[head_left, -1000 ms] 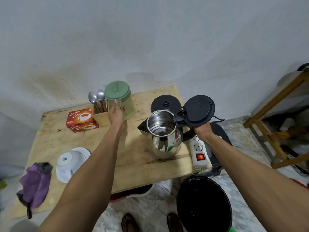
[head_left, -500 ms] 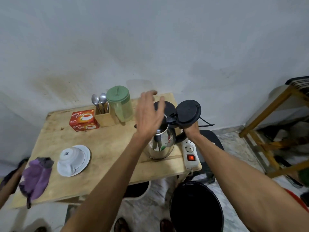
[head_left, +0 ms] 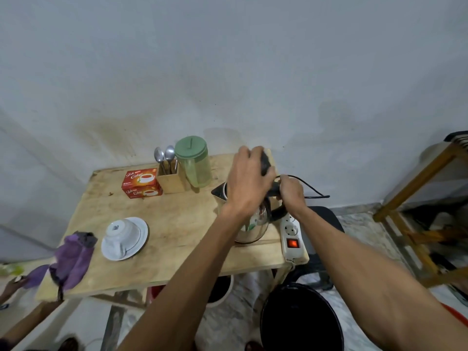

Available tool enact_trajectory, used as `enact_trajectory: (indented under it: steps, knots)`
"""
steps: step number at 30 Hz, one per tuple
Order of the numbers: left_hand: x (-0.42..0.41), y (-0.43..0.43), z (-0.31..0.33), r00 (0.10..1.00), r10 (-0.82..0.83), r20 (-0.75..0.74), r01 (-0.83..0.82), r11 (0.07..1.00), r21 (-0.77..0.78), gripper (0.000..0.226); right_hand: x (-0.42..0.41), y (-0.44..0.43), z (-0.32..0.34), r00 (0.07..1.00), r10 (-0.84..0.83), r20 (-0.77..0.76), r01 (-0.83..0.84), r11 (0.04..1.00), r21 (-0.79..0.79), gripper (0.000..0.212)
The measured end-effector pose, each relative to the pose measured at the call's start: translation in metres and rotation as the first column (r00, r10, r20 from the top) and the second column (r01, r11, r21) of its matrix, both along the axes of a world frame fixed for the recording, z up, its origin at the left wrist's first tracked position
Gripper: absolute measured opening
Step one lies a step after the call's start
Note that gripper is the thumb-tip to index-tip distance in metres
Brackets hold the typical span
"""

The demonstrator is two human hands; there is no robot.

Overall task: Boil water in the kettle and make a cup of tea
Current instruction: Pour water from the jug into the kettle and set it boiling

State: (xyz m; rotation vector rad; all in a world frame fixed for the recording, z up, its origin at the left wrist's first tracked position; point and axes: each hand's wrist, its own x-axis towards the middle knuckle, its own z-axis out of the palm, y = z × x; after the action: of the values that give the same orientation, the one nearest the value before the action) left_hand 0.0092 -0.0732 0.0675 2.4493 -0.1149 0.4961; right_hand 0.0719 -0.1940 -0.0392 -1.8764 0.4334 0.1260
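Both hands meet at center right: left hand [head_left: 249,182] presses flat on the kettle lid [head_left: 265,162], right hand [head_left: 291,192] is wrapped around the handle. Steel kettle [head_left: 253,224] stands on the wooden table [head_left: 177,224], just beside a power strip [head_left: 291,235].

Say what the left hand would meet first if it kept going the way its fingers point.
The left hand already rests on the kettle lid; pushed on past it, it would probably meet the wall behind the table, though depth is unclear.
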Motion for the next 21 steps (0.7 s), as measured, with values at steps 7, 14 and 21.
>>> enact_trajectory:
  steps: [7, 14, 21]
  knots:
    - [-0.009, 0.057, -0.042, 0.971, 0.128, -0.204, -0.143, 0.988, -0.063, 0.037, -0.006, 0.002, 0.010, 1.000, -0.007, -0.030, 0.007, 1.000, -0.009, 0.044]
    - [-0.011, 0.064, -0.060, 0.970, 0.147, -0.193, -0.128, 0.986, 0.108, 0.042, -0.005, 0.002, 0.008, 0.999, -0.007, -0.038, 0.006, 0.999, -0.031, 0.043]
    - [-0.016, 0.064, -0.076, 0.970, 0.154, -0.190, -0.130, 0.983, 0.131, 0.051, -0.006, 0.002, 0.008, 0.999, 0.000, -0.049, -0.001, 1.000, -0.020, 0.037]
